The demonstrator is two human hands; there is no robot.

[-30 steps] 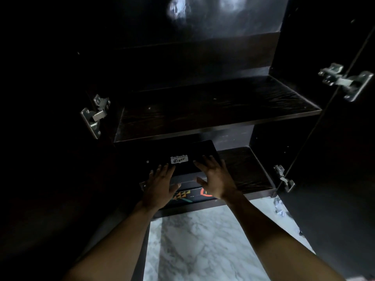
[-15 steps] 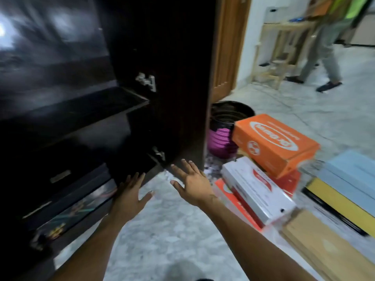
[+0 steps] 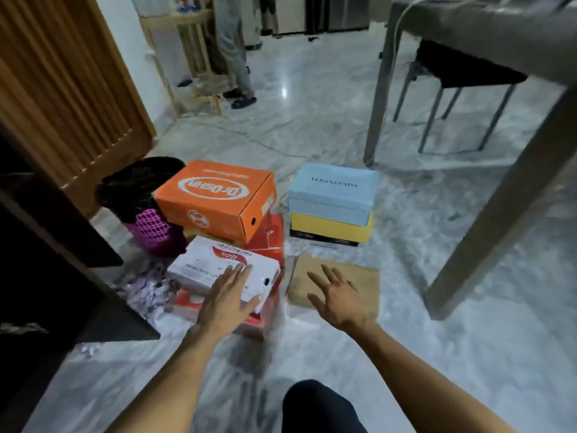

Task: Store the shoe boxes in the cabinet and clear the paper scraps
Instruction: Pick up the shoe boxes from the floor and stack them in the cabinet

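Just beneath your spread, empty left hand [image 3: 229, 296] the white shoe box [image 3: 215, 260] is sitting, your right hand [image 3: 338, 296] hovering open beside it; likely light, stiff cardboard, it is wanting a palm at each end.

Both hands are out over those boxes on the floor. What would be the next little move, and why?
Probably bring the right hand across to the white box and grip it from both sides. The left hand is spread over it, both hands are empty, and nothing lies on top of it.
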